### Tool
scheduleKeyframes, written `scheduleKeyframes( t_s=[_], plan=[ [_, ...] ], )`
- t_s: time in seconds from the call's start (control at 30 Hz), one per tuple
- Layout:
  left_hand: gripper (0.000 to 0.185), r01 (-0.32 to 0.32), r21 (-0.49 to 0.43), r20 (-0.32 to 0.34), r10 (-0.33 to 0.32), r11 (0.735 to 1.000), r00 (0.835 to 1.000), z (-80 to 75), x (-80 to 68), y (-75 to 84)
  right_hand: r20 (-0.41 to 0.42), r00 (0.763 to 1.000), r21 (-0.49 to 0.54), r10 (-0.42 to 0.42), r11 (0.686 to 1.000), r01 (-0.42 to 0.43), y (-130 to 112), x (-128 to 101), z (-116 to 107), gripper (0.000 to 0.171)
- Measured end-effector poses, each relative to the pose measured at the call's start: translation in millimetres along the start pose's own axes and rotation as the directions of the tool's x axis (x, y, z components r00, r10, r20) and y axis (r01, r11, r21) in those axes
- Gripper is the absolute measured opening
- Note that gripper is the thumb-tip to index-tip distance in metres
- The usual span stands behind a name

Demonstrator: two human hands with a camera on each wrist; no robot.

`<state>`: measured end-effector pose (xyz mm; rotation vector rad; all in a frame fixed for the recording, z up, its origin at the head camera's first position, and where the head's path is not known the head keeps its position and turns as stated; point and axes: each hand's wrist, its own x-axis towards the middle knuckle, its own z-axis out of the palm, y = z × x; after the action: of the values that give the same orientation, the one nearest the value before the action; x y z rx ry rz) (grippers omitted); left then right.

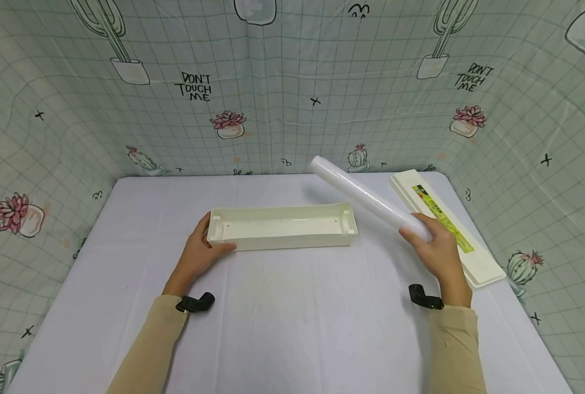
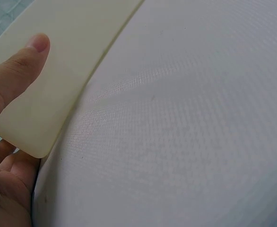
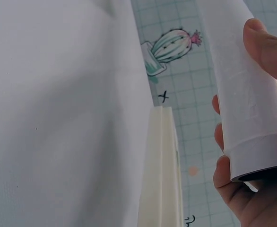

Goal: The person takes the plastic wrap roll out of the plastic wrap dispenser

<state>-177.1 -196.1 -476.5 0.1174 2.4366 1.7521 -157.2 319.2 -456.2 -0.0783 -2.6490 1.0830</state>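
The near half of the surface (image 1: 282, 328) lies open between the two sleeves. Toward the far edge, the long cream tray (image 1: 282, 227) bars the middle. The lid (image 1: 445, 227) lines the right edge, and the raised roll (image 1: 366, 198) slants across the gap between them.

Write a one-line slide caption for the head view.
Left hand grips the end of an open cream tray while right hand holds a white roll tilted above the table.
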Motion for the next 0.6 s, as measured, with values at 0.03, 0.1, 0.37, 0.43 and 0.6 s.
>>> scheduleKeyframes(
  t_s=[0.03, 0.1, 0.37, 0.43, 0.6],
  plan=[
    [0.105, -0.001, 0.001, -0.001, 0.001, 1.0, 1.0, 0.1, 1.1, -1.9, 0.002, 1.0, -0.001, 0.001, 1.0, -0.001, 1, 0, 0, 0.052],
    [0.105, -0.003, 0.001, -0.003, 0.003, 1.0, 1.0, 0.2, 4.1, -7.7, 0.007, 1.0, -0.002, 0.005, 1.0, -0.005, 2, 0, 0, 0.053],
    [0.107, -0.009, 0.017, -0.012, 0.009, 1.0, 1.0, -1.0, 13.0, -28.6, 0.03, 0.999, -0.014, 0.031, 0.999, -0.031, 4, -2, -1, 0.057],
    [0.107, -0.01, 0.021, -0.011, 0.01, 1.0, 1.0, -1.4, 12.4, -29.0, 0.031, 0.999, -0.021, 0.031, 0.999, -0.03, 5, -3, -1, 0.056],
    [0.108, -0.016, 0.009, -0.012, 0.016, 1.0, 1.0, -1.6, 12.2, -30.4, 0.026, 0.999, -0.024, 0.026, 0.999, -0.025, 7, -3, -1, 0.055]
  ],
)
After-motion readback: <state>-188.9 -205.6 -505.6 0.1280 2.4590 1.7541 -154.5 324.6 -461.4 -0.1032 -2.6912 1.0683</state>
